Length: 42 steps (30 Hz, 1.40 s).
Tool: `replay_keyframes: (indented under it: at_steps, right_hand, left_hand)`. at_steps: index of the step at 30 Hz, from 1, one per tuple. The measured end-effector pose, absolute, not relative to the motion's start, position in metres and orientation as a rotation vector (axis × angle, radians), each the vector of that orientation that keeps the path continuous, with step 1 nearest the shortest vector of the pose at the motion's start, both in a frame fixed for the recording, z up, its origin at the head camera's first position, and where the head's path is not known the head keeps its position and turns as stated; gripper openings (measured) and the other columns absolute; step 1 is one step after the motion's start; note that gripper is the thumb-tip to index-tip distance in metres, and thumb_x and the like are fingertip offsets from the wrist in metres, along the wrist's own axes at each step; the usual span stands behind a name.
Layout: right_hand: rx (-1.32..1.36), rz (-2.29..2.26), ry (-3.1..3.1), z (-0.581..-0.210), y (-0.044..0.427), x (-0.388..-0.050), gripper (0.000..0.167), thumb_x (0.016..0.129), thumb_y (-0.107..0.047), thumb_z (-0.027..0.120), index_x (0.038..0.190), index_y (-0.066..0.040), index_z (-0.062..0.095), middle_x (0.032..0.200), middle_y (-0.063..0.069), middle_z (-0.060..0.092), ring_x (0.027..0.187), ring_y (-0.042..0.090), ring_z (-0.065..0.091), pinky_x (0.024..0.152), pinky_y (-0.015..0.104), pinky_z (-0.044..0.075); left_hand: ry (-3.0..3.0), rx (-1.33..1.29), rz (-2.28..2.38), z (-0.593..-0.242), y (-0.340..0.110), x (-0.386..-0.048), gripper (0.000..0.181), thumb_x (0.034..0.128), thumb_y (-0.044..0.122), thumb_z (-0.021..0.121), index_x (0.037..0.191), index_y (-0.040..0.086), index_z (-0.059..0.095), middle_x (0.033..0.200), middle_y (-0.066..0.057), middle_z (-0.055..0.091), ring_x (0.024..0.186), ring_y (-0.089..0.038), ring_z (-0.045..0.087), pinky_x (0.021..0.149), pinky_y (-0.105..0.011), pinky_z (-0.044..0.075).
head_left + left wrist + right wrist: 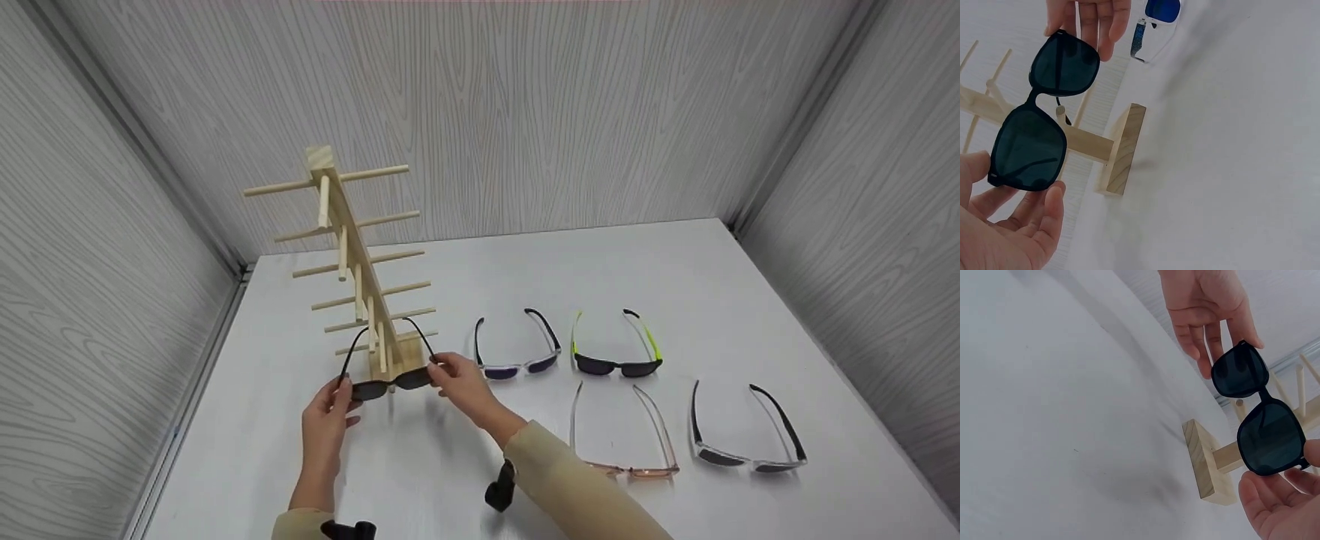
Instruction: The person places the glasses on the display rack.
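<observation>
Black sunglasses [370, 390] with dark lenses are held between both hands, in front of the lower part of a wooden peg stand [352, 217]. My left hand [327, 420] pinches the frame at its left end, thumb and fingers on the hinge corner. At the opposite corner my right hand [463, 386] grips the other end. Both temples are unfolded and point toward the stand, one on each side of its post. In the left wrist view the lenses [1030, 149] hang in front of a lower peg; whether the bridge touches it I cannot tell.
Right of the stand lie clear-framed glasses with blue lenses [501, 372] and black-and-yellow sunglasses [617, 367]. Nearer are pink-framed glasses [652, 472], partly behind the right sleeve, and clear-framed sunglasses with black temples [721, 456]. Panel walls [510, 112] enclose the white table [247, 435].
</observation>
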State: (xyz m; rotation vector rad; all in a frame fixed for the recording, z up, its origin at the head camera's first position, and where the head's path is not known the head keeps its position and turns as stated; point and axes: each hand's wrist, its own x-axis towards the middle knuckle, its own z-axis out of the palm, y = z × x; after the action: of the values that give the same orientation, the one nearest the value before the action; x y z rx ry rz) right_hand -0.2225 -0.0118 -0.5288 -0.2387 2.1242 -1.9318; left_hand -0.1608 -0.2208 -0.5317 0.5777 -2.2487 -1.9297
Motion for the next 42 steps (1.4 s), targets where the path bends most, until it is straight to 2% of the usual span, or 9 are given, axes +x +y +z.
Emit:
replay_keyframes:
  at_steps: [7,15,23,35,39,42]
  right_hand:
    - [-0.175,-1.874,2.170,-0.532,-0.013,-0.228,0.037,0.095,-0.020,0.055,0.122,0.005,0.054,0.099,0.009,0.064,0.085,0.017,0.061,0.071,0.032,0.052]
    - [-0.189,-1.851,2.197,-0.538,-0.013,-0.232,0.037,0.095,-0.021,0.055,0.122,0.005,0.053,0.101,0.012,0.063,0.090,0.025,0.062,0.070,0.032,0.052]
    - [-0.183,-1.865,2.196,-0.541,-0.018,-0.230,0.033,0.095,-0.015,0.053,0.119,0.007,0.054,0.099,0.015,0.065,0.089,0.031,0.063,0.067,0.031,0.052]
    - [-0.075,-1.862,2.166,-0.543,-0.015,-0.229,0.027,0.095,-0.016,0.054,0.115,0.003,0.058,0.095,0.013,0.065,0.086,0.025,0.063,0.068,0.031,0.052]
    - [-0.046,-1.845,2.163,-0.539,-0.010,-0.226,0.028,0.095,-0.018,0.054,0.114,0.001,0.058,0.100,0.019,0.063,0.088,0.028,0.063,0.069,0.031,0.052]
    - [-0.038,-1.821,2.169,-0.537,-0.006,-0.224,0.028,0.094,-0.020,0.054,0.113,0.001,0.058,0.103,0.021,0.062,0.090,0.029,0.063,0.070,0.032,0.052]
  left_hand:
    - [-2.211,0.643,-2.001,-0.538,-0.218,-0.168,0.056,0.0941,0.045,0.048,0.136,0.007,0.045,0.119,-0.015,0.055,0.103,-0.026,0.057,0.074,-0.024,0.051]
    - [-2.171,0.637,-2.058,-0.540,-0.217,-0.170,0.063,0.0927,0.047,0.049,0.138,0.003,0.041,0.125,-0.019,0.051,0.105,-0.027,0.057,0.077,-0.025,0.051]
    - [-2.192,0.644,-2.048,-0.548,-0.222,-0.170,0.059,0.0949,0.044,0.047,0.139,0.005,0.040,0.124,-0.017,0.051,0.102,-0.024,0.059,0.077,-0.026,0.051]
    - [-2.142,0.653,-2.090,-0.550,-0.222,-0.164,0.064,0.0940,0.048,0.046,0.140,0.004,0.037,0.128,-0.018,0.050,0.108,-0.027,0.057,0.080,-0.028,0.051]
    - [-2.157,0.621,-2.003,-0.552,-0.222,-0.160,0.062,0.0936,0.048,0.046,0.137,0.004,0.041,0.124,-0.018,0.052,0.106,-0.026,0.058,0.078,-0.026,0.052]
    - [-2.162,0.602,-1.864,-0.560,-0.226,-0.159,0.060,0.0928,0.050,0.047,0.134,0.005,0.046,0.118,-0.017,0.054,0.100,-0.020,0.061,0.072,-0.021,0.052]
